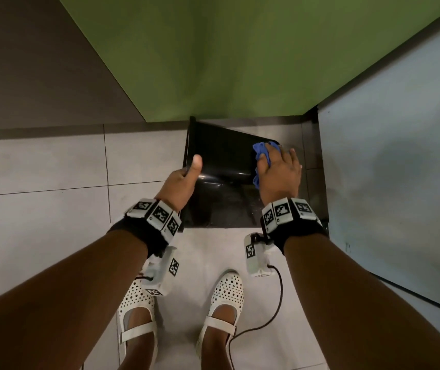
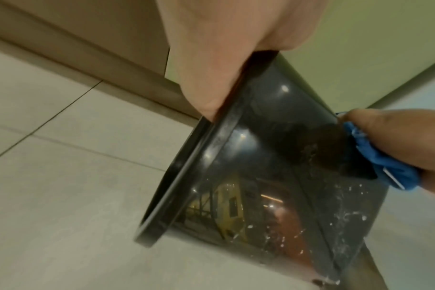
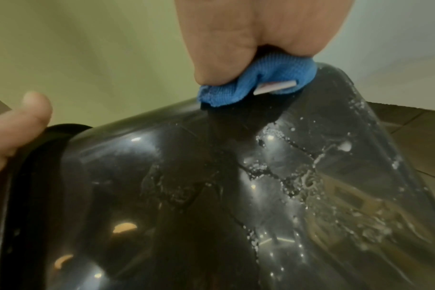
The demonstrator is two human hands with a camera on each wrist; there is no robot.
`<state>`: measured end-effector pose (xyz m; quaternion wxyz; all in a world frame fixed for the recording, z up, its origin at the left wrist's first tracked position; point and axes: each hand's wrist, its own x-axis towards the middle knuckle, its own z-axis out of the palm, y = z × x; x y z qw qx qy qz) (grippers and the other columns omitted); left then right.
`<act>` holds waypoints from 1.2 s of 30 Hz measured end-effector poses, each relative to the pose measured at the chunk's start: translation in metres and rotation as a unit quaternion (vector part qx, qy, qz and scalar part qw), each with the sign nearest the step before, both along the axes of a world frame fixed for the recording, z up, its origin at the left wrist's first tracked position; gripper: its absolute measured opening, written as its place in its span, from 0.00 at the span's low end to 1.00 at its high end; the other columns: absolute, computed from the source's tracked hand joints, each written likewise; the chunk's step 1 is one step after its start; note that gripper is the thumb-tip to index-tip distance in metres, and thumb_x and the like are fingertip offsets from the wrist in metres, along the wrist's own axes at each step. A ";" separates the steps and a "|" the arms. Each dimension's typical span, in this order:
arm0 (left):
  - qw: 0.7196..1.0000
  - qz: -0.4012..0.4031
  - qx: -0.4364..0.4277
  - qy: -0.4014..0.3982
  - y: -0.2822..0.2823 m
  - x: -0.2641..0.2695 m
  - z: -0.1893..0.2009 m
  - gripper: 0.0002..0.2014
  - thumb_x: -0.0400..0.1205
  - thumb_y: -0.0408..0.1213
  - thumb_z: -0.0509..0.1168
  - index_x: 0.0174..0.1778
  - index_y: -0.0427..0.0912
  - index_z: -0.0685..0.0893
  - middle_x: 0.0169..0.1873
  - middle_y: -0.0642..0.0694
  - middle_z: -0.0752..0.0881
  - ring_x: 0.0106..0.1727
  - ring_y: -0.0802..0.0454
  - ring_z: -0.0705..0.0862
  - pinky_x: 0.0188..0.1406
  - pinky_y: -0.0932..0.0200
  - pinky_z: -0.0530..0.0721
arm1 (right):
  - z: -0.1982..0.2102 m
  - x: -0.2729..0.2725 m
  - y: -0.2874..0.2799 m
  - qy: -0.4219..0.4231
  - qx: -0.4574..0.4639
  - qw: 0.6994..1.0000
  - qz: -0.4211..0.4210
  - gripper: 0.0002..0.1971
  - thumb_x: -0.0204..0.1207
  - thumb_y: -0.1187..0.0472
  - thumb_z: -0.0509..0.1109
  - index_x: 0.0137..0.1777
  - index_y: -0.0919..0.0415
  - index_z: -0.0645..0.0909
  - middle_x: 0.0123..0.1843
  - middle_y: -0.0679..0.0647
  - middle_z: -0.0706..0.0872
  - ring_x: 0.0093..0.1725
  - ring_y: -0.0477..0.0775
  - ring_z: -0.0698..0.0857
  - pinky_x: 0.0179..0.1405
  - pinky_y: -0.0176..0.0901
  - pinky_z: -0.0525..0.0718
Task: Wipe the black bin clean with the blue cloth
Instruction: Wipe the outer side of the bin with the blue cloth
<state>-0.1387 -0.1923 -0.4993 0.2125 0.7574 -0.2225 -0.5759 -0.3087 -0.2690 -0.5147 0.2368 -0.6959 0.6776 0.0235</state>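
The black bin [image 1: 221, 161] lies tipped on its side over the floor, rim to the left and base to the right. My left hand [image 1: 184, 180] grips the rim [image 2: 186, 172], thumb on top. My right hand [image 1: 280, 172] holds the bunched blue cloth [image 1: 263, 153] against the bin's upper wall near its base end. In the right wrist view the cloth [image 3: 261, 84] is pinched under the thumb and palm, with a white tag sticking out. White droplets and streaks [image 3: 298, 176] cover the glossy wall below the cloth. The bin's inside is hidden.
A green wall [image 1: 213, 62] stands right behind the bin, and a pale blue panel [image 1: 400, 169] closes the right side. A brown wall [image 1: 40, 76] is at the left. Pale floor tiles [image 1: 53, 209] lie below, and my white shoes [image 1: 224, 295] stand just before the bin.
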 end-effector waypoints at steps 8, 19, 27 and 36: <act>0.998 0.011 -0.020 -0.053 0.000 -0.011 0.010 0.32 0.85 0.58 0.37 0.31 0.38 0.75 0.29 0.45 0.75 0.35 0.49 0.73 0.32 0.62 0.69 | -0.004 0.000 0.005 -0.012 0.029 0.999 -0.016 0.21 0.84 0.52 0.51 0.76 0.55 0.67 0.77 0.59 0.70 0.80 0.63 0.61 0.80 0.60 0.56; 0.990 0.114 0.081 0.002 0.031 -0.006 -0.024 0.42 0.80 0.67 0.36 0.53 0.38 0.85 0.57 0.32 0.86 0.60 0.39 0.83 0.70 0.45 0.76 | -0.002 0.063 0.104 -0.110 0.071 0.973 0.190 0.26 0.81 0.52 0.47 0.80 0.52 0.57 0.83 0.55 0.56 0.83 0.62 0.45 0.79 0.60 0.42; 0.996 0.028 0.063 -0.062 0.023 -0.009 -0.028 0.33 0.84 0.59 0.37 0.29 0.39 0.74 0.42 0.36 0.79 0.47 0.44 0.77 0.50 0.57 0.70 | -0.026 -0.012 0.061 0.036 0.075 0.996 0.041 0.25 0.85 0.52 0.48 0.81 0.51 0.52 0.84 0.57 0.53 0.83 0.62 0.45 0.81 0.64 0.47; 0.995 0.052 0.048 -0.069 0.025 -0.013 -0.031 0.33 0.86 0.56 0.40 0.32 0.35 0.78 0.30 0.44 0.76 0.46 0.48 0.74 0.47 0.59 0.66 | -0.017 0.055 0.082 -0.051 0.061 0.992 0.095 0.23 0.83 0.57 0.56 0.78 0.56 0.63 0.82 0.60 0.61 0.82 0.66 0.51 0.80 0.68 0.49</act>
